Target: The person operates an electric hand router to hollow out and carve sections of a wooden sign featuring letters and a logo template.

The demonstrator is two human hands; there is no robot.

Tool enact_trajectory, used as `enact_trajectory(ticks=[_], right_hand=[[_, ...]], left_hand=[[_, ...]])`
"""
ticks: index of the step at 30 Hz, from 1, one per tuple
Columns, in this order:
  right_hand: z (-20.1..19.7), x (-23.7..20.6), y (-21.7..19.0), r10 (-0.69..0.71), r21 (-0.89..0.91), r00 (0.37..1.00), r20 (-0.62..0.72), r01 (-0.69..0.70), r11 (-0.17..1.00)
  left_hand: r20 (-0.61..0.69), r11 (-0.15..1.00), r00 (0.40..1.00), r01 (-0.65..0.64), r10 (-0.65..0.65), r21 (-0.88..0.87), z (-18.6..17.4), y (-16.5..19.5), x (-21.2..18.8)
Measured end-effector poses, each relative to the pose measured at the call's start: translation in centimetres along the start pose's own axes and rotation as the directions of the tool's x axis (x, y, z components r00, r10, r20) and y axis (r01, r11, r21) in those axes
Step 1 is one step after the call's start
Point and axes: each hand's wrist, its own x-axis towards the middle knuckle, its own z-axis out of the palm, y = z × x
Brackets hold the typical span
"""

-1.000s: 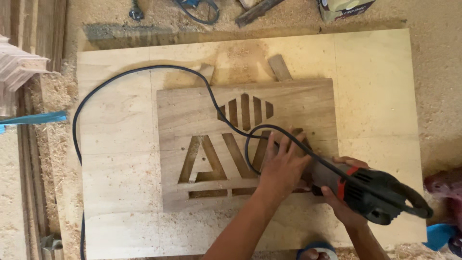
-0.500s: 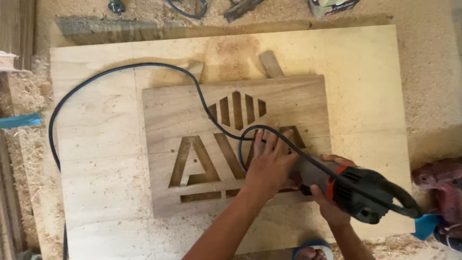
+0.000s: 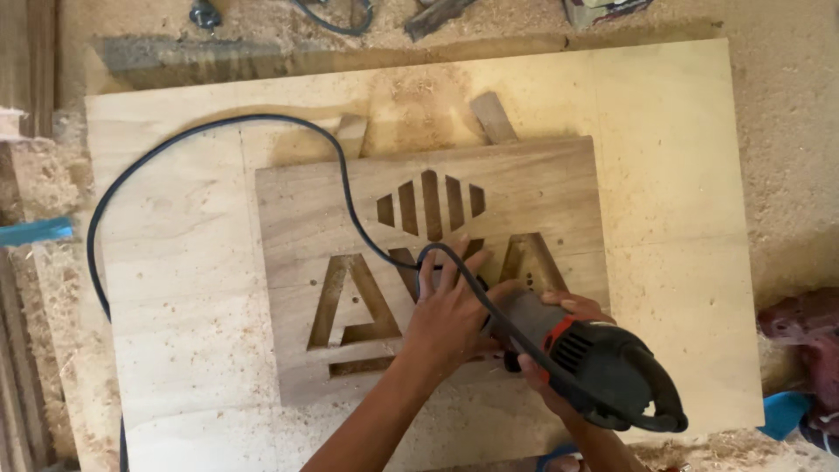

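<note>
**Two hands on the power tool over the carved panel**

The left hand (image 3: 450, 306) is spread flat over the front end of the corded power tool (image 3: 585, 363), fingers splayed and pressing down. The right hand (image 3: 559, 350) is wrapped around the grey body just ahead of the black rear handle. The tool sits on the lower right part of the cut-out wooden panel (image 3: 428, 262), which lies on a bigger plywood sheet (image 3: 664, 175).

My guess is the tool's fairly heavy and rigid, so body plus nose is the sensible grip. The black cord (image 3: 218, 131) loops across the panel and looks floppy, easy to snag. The panel seems stiff, but the thin bars between cut-outs could be fragile. Sawdust (image 3: 786, 105) everywhere, so probably slippery.
</note>
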Motion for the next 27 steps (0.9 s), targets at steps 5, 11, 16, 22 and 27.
enact_trajectory(ticks=[5, 11, 16, 22, 27], right_hand=[[-0.2, 0.5, 1.0, -0.054, -0.004, 0.998, 0.01, 0.055, 0.999], [-0.3, 0.7, 2.4, -0.071, -0.024, 0.997, 0.027, 0.072, 0.997], [-0.6, 0.5, 2.7, -0.074, -0.042, 0.997, 0.038, 0.075, 0.996], [-1.0, 0.6, 3.0, -0.064, -0.064, 0.997, 0.045, 0.067, 0.996], [-2.1, 0.5, 3.1, -0.024, -0.087, 0.999, 0.044, 0.028, 0.996]], left_hand=[[0.038, 0.998, 0.998, -0.05, 0.048, 0.034, 0.0, -0.4, 0.8], [0.086, 0.998, 0.995, 0.036, -0.041, 0.054, -0.4, -0.2, 1.5], [0.1, 0.998, 0.994, 0.032, -0.036, 0.046, -0.5, 0.1, 1.5], [-0.057, 0.997, 0.998, -0.013, 0.017, 0.076, 0.3, 0.1, 1.2], [-0.104, 0.998, 0.994, -0.007, 0.013, 0.064, 1.4, 0.4, 1.6]])
